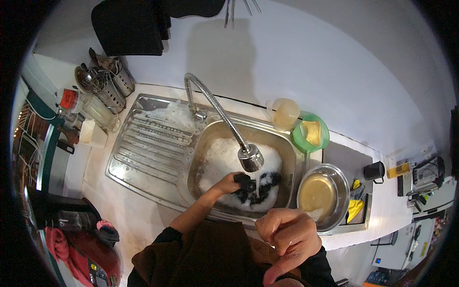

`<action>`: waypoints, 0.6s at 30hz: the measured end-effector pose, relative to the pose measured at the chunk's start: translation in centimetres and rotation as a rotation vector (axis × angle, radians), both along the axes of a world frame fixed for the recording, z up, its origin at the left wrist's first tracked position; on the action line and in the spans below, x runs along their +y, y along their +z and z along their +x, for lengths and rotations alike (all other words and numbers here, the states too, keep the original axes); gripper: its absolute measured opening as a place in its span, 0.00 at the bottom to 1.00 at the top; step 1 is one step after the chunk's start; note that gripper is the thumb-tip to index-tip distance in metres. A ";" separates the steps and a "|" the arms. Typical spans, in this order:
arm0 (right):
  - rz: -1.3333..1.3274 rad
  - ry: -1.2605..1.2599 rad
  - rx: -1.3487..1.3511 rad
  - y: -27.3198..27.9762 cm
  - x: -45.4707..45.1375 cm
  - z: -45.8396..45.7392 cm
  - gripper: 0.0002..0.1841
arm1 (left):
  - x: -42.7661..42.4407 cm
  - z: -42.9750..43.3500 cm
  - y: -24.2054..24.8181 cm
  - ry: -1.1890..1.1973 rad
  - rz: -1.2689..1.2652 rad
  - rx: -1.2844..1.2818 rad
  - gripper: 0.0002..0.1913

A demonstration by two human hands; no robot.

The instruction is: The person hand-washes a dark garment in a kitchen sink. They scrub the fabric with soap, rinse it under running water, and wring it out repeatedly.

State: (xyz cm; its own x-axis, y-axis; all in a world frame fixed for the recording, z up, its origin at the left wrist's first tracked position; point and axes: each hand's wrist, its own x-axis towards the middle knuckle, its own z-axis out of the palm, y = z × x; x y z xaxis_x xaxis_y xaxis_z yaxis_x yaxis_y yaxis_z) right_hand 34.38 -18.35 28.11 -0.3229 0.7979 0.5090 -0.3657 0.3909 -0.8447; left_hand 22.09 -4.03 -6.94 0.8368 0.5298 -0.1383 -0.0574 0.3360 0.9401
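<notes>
My left hand (228, 183) reaches into the stainless steel sink basin (195, 172) and grips a bunched black item (258, 188), which looks like wet cloth. Part of that item lies in white suds (224, 156). A thin stream of water falls onto it from the flexible chrome faucet (251, 158). My right hand (290, 229) is raised close to the camera, wet, with curled fingers and the thumb pointing down. I see nothing held in it. Beyond it, a metal bowl (340, 179) of cloudy yellowish liquid stands right of the basin.
A ribbed drainboard (150, 143) with foam adjoins the basin on the left. Behind the right side stand a translucent pitcher (285, 113) and a green bowl (299, 138) holding a yellow sponge (312, 132). Perforated utensil holders (111, 95) stand back left; a black mug (374, 171) sits far right.
</notes>
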 end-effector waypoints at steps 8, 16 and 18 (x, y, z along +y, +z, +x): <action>0.117 -0.095 -0.080 1.7 -0.6 -0.1 0.26 | -0.4 0.3 0.5 -0.013 0.050 0.053 0.13; 0.231 -0.054 0.052 -0.2 -0.5 -0.4 0.25 | -0.5 0.2 1.1 -0.056 0.015 0.014 0.11; 0.229 -0.043 0.109 -0.1 -0.6 -0.3 0.24 | -0.5 0.2 1.2 -0.054 -0.026 0.033 0.11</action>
